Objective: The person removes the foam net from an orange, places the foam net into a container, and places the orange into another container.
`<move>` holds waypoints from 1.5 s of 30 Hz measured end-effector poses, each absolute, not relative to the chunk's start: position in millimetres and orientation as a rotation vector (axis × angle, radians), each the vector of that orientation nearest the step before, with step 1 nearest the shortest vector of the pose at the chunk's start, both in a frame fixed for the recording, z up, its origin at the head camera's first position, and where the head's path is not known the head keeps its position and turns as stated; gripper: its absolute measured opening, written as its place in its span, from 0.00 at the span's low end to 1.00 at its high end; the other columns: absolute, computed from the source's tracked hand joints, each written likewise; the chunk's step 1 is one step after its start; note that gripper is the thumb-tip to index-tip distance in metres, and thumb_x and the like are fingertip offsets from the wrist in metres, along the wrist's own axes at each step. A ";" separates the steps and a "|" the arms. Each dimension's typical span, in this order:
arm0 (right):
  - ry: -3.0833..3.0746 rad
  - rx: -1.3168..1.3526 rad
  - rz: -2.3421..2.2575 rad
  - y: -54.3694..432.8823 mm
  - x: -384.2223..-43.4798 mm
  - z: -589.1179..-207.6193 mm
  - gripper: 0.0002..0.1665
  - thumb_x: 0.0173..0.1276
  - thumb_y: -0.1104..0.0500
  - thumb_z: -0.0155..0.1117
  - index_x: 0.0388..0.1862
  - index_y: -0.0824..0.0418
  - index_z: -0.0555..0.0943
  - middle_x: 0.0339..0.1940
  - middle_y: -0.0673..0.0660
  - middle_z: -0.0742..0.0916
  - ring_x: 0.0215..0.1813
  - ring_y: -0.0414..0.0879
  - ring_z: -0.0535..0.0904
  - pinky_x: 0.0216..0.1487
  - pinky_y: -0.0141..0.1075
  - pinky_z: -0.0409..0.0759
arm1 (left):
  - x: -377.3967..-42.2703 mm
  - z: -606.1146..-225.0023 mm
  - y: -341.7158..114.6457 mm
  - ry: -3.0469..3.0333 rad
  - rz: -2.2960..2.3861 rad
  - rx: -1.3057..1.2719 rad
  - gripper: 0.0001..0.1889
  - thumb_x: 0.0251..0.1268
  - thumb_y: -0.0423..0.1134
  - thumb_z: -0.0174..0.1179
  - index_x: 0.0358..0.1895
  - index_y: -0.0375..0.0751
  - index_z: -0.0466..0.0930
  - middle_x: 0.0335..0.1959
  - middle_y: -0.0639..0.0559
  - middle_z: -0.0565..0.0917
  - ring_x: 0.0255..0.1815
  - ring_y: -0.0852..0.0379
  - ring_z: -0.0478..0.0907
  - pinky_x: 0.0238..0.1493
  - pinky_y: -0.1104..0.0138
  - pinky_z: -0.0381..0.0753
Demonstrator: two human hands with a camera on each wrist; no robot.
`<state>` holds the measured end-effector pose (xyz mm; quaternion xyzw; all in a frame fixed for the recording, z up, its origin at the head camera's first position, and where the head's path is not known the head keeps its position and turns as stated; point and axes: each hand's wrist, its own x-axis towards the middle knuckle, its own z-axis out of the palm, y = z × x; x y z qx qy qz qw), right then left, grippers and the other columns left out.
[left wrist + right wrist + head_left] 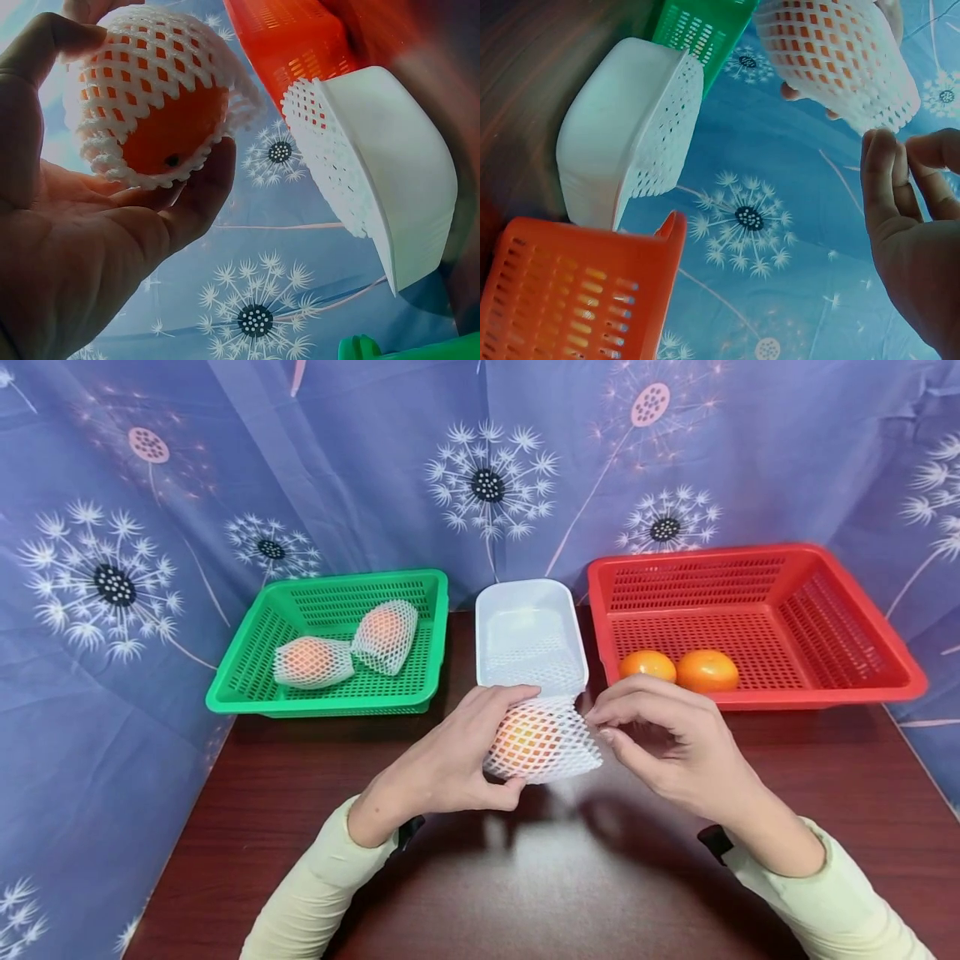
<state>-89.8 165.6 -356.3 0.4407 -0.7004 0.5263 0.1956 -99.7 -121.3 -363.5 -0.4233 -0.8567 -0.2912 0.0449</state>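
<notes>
"What's the left hand point(453, 756) doing?"

"Gripping. Its fingers and thumb are curled round an orange point(528, 739) in a white foam net point(576, 753), held above the table point(187, 877), just in front of the white plastic tub point(495, 622)."

"Is the fruit fully covered?"

"No. The left wrist view shows a bare patch of peel at one end, with a small dark spot point(172, 160) on it. The net's other end sticks out past the fruit, towards the right hand point(690, 760)."

"And that hand's fingers?"

"Bent, with the tips right at the net's loose edge. Whether they actually pinch it, I can't tell; the contact is too small to make out from either side."

"What's in the tub?"

"More foam netting point(536, 670), lying at the near end."

"And the baskets?"

"The green basket point(315, 703), left of the tub, holds two netted oranges point(309, 662). The red basket point(795, 697), on the right, has two bare oranges point(707, 671) side by side near its front left corner."

"Behind all that?"

"A blue cloth point(360, 460) printed with dandelion heads."
</notes>
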 end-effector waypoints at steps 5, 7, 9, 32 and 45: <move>-1.978 1.269 1.538 161.1 -89.8 -360.1 0.17 0.57 0.81 0.70 0.42 0.66 0.87 0.43 0.62 0.88 0.47 0.45 0.84 0.48 0.27 0.83 | -97.8 -364.9 -117.9 -2.619 -0.876 -1.281 0.49 0.49 0.46 0.73 0.77 0.37 0.62 0.65 0.49 0.77 0.65 0.53 0.73 0.72 0.62 0.69; -1.986 1.274 1.528 159.7 -90.0 -361.6 0.17 0.58 0.80 0.70 0.41 0.65 0.87 0.42 0.61 0.88 0.46 0.45 0.84 0.46 0.27 0.83 | -97.3 -364.8 -117.0 -2.626 -0.881 -1.269 0.50 0.49 0.46 0.72 0.78 0.37 0.60 0.65 0.49 0.77 0.66 0.53 0.73 0.73 0.62 0.69; -2.004 1.273 1.496 159.0 -90.4 -362.6 0.19 0.55 0.81 0.69 0.41 0.63 0.87 0.42 0.59 0.89 0.46 0.44 0.84 0.45 0.26 0.83 | -96.8 -364.7 -116.4 -2.636 -0.902 -1.254 0.51 0.49 0.47 0.72 0.78 0.37 0.59 0.66 0.48 0.76 0.67 0.54 0.72 0.74 0.61 0.68; -2.223 1.304 1.037 156.5 -89.5 -372.7 0.33 0.48 0.66 0.78 0.58 0.63 0.84 0.64 0.63 0.81 0.61 0.54 0.78 0.70 0.26 0.68 | -96.7 -366.3 -116.5 -2.649 -1.151 -1.136 0.49 0.50 0.49 0.74 0.77 0.44 0.60 0.60 0.54 0.79 0.48 0.63 0.77 0.51 0.69 0.80; -2.276 1.296 1.005 146.7 -90.2 -373.2 0.34 0.48 0.66 0.81 0.57 0.62 0.82 0.67 0.62 0.79 0.63 0.58 0.78 0.70 0.33 0.70 | -97.0 -365.5 -115.7 -2.654 -1.215 -1.123 0.48 0.53 0.52 0.74 0.77 0.46 0.61 0.59 0.56 0.80 0.50 0.63 0.78 0.53 0.68 0.80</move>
